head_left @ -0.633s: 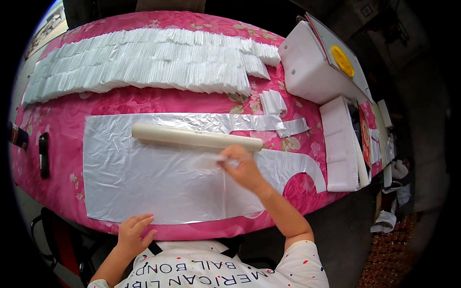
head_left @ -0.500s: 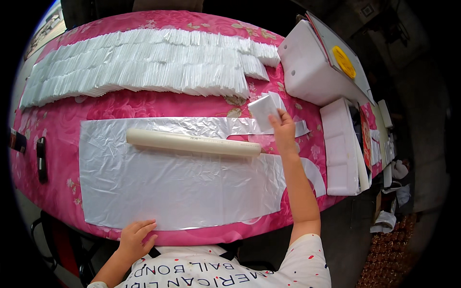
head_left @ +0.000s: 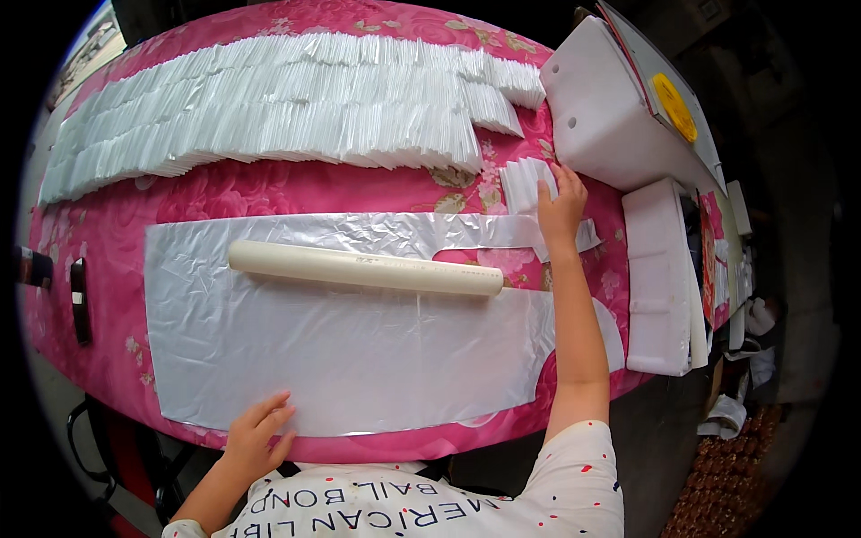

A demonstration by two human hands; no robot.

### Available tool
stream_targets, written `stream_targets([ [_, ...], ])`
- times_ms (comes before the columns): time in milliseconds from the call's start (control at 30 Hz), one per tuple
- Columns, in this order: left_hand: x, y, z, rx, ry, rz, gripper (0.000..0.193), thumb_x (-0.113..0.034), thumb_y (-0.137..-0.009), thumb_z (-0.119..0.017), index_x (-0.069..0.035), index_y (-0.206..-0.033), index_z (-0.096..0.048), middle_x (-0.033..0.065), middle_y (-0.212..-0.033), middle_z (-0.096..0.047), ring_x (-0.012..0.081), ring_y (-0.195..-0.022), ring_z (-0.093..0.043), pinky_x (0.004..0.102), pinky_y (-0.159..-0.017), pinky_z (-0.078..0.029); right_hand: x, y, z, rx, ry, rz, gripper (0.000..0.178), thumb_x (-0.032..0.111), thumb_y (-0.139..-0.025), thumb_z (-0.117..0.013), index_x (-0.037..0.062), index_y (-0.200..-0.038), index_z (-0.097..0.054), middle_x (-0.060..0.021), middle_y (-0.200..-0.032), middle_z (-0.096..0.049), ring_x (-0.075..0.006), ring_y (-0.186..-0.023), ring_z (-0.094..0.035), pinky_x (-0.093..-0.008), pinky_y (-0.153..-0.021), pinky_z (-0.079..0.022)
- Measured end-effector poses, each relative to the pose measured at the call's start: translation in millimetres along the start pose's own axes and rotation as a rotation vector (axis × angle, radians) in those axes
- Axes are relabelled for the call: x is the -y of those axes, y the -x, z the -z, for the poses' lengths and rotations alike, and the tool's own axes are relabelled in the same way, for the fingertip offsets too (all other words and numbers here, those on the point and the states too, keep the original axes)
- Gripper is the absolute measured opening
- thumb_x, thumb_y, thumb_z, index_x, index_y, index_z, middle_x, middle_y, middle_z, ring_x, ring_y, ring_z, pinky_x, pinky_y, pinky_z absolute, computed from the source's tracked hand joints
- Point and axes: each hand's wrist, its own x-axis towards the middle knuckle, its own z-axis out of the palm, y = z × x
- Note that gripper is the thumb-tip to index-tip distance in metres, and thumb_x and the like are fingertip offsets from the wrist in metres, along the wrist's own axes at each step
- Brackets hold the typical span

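A large white plastic bag (head_left: 359,359) with handle loops at its right end lies flat on the table, its upper part folded or overlapped by a crinkled strip. Across it rests a long off-white roller or tube (head_left: 368,268). My left hand (head_left: 256,439) lies at the bag's near edge, fingers spread and holding nothing. Beyond the bag's right end, my right hand (head_left: 563,204) grips the right end of a small row of folded white plastic bags (head_left: 523,186), thumb on one side and fingers on the other. Part of that row is hidden behind the hand.
Long rows of folded white bags (head_left: 269,117) fill the far side of the pink flowered tablecloth (head_left: 224,193). White foam boxes (head_left: 596,99) stand at the right, with a yellow roll (head_left: 674,108) on top. A dark narrow object (head_left: 81,300) lies at the left.
My right hand has moved away and slightly right, bringing the folded bag it held down against the small row. My left hand stays at the near edge. The view has shifted slightly.
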Motion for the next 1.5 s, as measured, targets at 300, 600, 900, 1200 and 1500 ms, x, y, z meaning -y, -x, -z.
stream_targets([
  [300, -21.0, -47.8, -12.0, 0.083, -0.092, -0.167, 0.055, -0.015, -0.071, -0.068, -0.003, -0.121, -0.049, 0.0217, -0.133, -0.039, 0.0373, -0.118, -0.042, 0.0420, -0.094, -0.039, 143.8, 135.7, 80.2, 0.701, -0.337, 0.240, 0.048, 0.027, -0.078, -0.066, 0.0028, -0.117, -0.053, -0.0145, -0.107, -0.057, -0.0318, -0.101, -0.051, -0.0392, -0.092, -0.039],
  [600, -37.1, -91.2, -68.4, 0.019, -0.187, -0.289, 0.070, -0.045, -0.076, -0.060, -0.005, -0.131, -0.041, 0.0222, -0.145, -0.017, 0.0447, -0.134, -0.010, 0.0546, -0.105, -0.016, 123.6, 214.5, 115.4, 0.716, -0.371, 0.288, 0.051, 0.029, -0.083, -0.058, 0.0012, -0.125, -0.047, -0.0174, -0.133, -0.041, -0.0327, -0.122, -0.039, -0.0402, -0.102, -0.030],
  [900, -81.9, -105.8, -110.1, 0.169, -0.132, -0.444, 0.046, -0.041, -0.071, -0.060, -0.006, -0.101, -0.058, 0.0173, -0.141, -0.031, 0.0379, -0.135, -0.016, 0.0584, -0.105, -0.009, -93.0, 205.4, 149.0, 0.224, 0.141, -0.123, 0.044, 0.022, -0.085, -0.055, -0.0005, -0.122, -0.050, -0.0190, -0.128, -0.048, -0.0345, -0.119, -0.044, -0.0393, -0.102, -0.031],
  [1200, -85.2, -110.2, -113.2, 0.205, -0.129, -0.521, 0.043, -0.039, -0.068, -0.061, -0.006, -0.096, -0.058, 0.0164, -0.137, -0.037, 0.0360, -0.134, -0.021, 0.0585, -0.104, -0.009, -62.0, 185.3, 165.3, -0.001, 0.333, 0.004, 0.012, 0.008, -0.071, -0.064, 0.0026, -0.081, -0.059, -0.0096, -0.094, -0.064, -0.0295, -0.095, -0.057, -0.0379, -0.083, -0.044],
  [1500, -87.3, -98.7, -94.6, 0.090, 0.770, -0.088, 0.038, -0.019, -0.080, -0.064, -0.002, -0.112, -0.053, 0.0167, -0.127, -0.046, 0.0265, -0.121, -0.042, 0.0429, -0.098, -0.033, 161.4, 198.6, 168.0, 0.580, -0.765, -0.318, 0.020, 0.006, -0.076, -0.065, 0.0015, -0.095, -0.060, -0.0052, -0.079, -0.061, -0.0095, -0.066, -0.056, -0.0240, -0.060, -0.045],
])
